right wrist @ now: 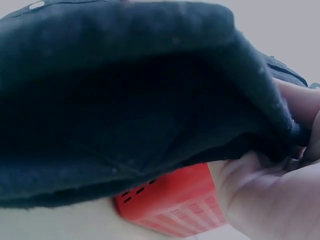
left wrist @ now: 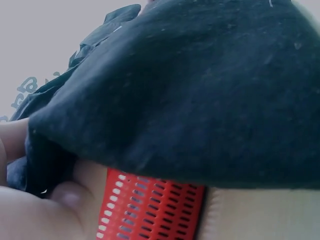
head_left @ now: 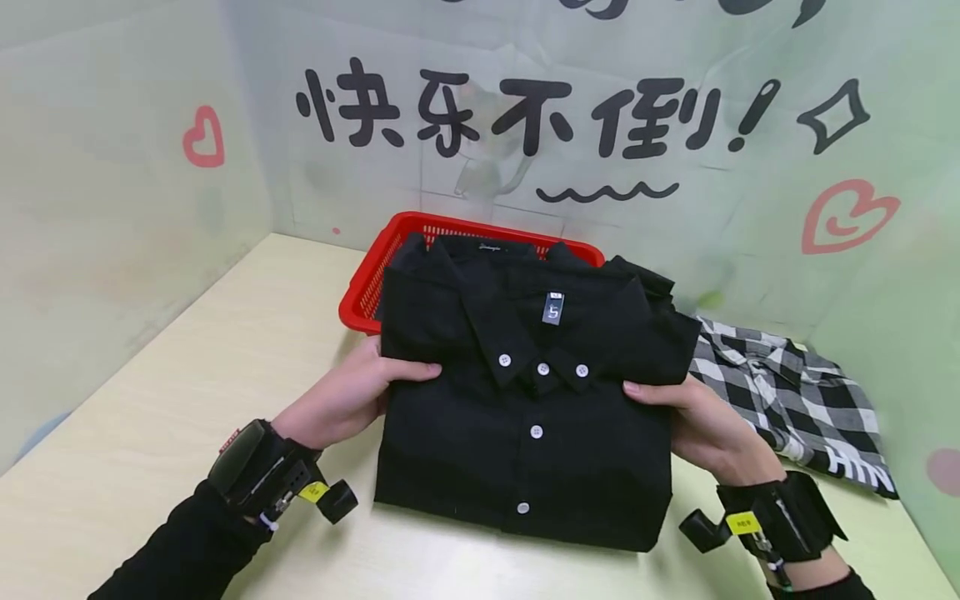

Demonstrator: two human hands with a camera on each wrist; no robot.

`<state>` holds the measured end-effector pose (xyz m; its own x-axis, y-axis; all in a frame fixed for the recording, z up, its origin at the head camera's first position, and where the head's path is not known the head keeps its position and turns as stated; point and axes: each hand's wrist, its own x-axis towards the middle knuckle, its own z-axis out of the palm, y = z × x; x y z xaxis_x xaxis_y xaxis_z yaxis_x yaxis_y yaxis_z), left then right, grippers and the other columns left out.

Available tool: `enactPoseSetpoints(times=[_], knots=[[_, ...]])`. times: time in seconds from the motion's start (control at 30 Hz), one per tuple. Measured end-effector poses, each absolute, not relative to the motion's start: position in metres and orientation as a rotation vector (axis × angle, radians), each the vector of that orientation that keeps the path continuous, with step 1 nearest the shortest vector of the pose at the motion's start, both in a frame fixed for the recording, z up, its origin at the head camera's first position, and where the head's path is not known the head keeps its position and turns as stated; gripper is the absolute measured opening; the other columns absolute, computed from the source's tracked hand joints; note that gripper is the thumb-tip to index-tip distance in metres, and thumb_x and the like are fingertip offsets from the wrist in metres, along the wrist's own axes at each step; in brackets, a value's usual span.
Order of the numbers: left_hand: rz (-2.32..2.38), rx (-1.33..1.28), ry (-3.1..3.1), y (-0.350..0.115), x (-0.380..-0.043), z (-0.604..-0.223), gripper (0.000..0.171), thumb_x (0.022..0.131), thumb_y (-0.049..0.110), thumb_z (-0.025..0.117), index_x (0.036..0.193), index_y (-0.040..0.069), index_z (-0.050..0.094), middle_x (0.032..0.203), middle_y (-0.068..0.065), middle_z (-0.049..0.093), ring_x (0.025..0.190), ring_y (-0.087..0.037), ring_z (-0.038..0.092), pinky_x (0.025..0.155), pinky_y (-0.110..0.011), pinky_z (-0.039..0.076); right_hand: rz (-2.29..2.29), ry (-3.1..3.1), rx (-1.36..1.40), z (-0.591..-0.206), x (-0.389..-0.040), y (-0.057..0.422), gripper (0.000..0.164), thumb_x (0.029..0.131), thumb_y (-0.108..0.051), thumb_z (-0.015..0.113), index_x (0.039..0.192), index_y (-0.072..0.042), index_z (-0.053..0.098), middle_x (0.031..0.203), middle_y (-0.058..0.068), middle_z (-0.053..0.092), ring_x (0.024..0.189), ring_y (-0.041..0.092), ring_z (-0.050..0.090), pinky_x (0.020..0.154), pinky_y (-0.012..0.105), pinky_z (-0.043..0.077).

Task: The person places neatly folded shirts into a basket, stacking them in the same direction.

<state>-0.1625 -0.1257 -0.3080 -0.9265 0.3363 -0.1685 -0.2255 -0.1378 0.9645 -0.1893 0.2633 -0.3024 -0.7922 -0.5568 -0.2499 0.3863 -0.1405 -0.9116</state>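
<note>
A folded black button-up shirt (head_left: 465, 442) with white buttons and a size tag under its collar hangs between my two hands, tilted over the table. My left hand (head_left: 352, 392) grips its left edge, thumb on the front and fingers behind. On the opposite edge my right hand (head_left: 712, 429) grips it the same way. Behind the shirt stands a red plastic basket (head_left: 367, 287), partly covered by it, with dark cloth inside. Both wrist views show the shirt's underside, and the basket's slotted red wall (left wrist: 150, 210) appears beneath it in the left wrist view.
A folded black-and-white checked shirt (head_left: 802, 392) with white lettering lies on the table at the right, against the wall. The pale wooden table (head_left: 187, 375) is bounded by printed wall sheets (head_left: 465, 183) at the back and both sides.
</note>
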Motion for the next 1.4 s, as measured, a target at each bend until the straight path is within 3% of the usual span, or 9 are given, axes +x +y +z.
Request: enactPoseSetpoints(times=[0.37, 0.93, 1.4], knots=[[2.197, 0.057, 1.894, -0.132, -0.171, -0.3, 0.045, 0.092, 0.016, 0.069, 0.129, 0.003, 0.048, 0.122, -0.016, 0.057, 0.1, -0.031, 0.062, 0.09, -0.041, 0.049, -2.04, 1.479, -0.192, -0.296, -0.206, 0.247, 0.029, 0.099, 0.001, 0.053, 0.126, -0.005, 0.047, 0.127, 0.008, 0.054, 0.11, 0.025, 0.059, 0.098, 0.041, 0.046], [2.229, -0.069, 2.026, -0.138, -0.176, -0.298, 0.049, 0.093, 0.021, 0.07, 0.132, 0.005, 0.046, 0.121, -0.015, 0.06, 0.098, -0.028, 0.065, 0.087, -0.038, 0.052, -2.014, 1.581, -0.111, -0.285, -0.227, 0.224, 0.048, 0.096, -0.001, 0.06, 0.138, -0.009, 0.038, 0.14, 0.009, 0.043, 0.118, 0.025, 0.053, 0.102, 0.041, 0.043], [2.224, -0.069, 2.031, -0.145, -0.189, -0.289, 0.049, 0.093, 0.018, 0.07, 0.134, 0.006, 0.047, 0.124, -0.014, 0.059, 0.098, -0.028, 0.065, 0.086, -0.037, 0.053, -2.005, 1.601, -0.094, -0.281, -0.239, 0.214, 0.043, 0.097, -0.003, 0.059, 0.136, -0.007, 0.041, 0.136, 0.008, 0.048, 0.116, 0.025, 0.055, 0.101, 0.041, 0.043]])
